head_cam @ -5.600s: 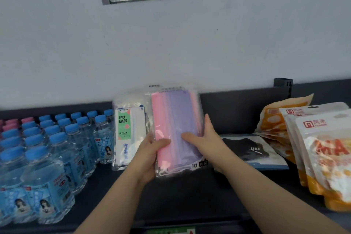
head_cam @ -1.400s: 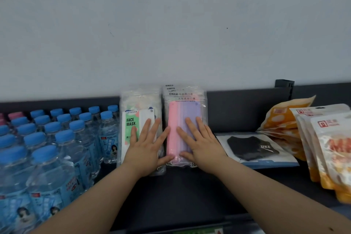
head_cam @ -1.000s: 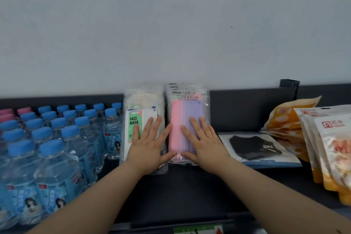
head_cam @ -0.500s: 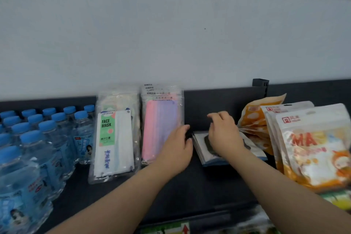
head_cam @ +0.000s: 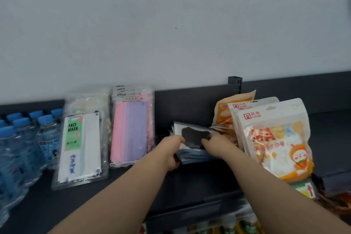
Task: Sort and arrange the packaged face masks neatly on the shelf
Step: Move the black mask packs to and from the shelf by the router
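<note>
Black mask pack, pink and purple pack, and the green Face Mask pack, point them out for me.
black mask pack (head_cam: 193, 135), head view, on the black mask printed on its front
pink and purple pack (head_cam: 131, 131), head view, middle of its front
Face Mask pack (head_cam: 80, 146), head view, middle of its front

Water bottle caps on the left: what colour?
Blue, on every water bottle cap that shows in the head view.

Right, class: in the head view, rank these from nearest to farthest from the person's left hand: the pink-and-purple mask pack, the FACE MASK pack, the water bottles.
From the left hand:
1. pink-and-purple mask pack, just to its left.
2. FACE MASK pack, further left.
3. water bottles, far left.
</note>
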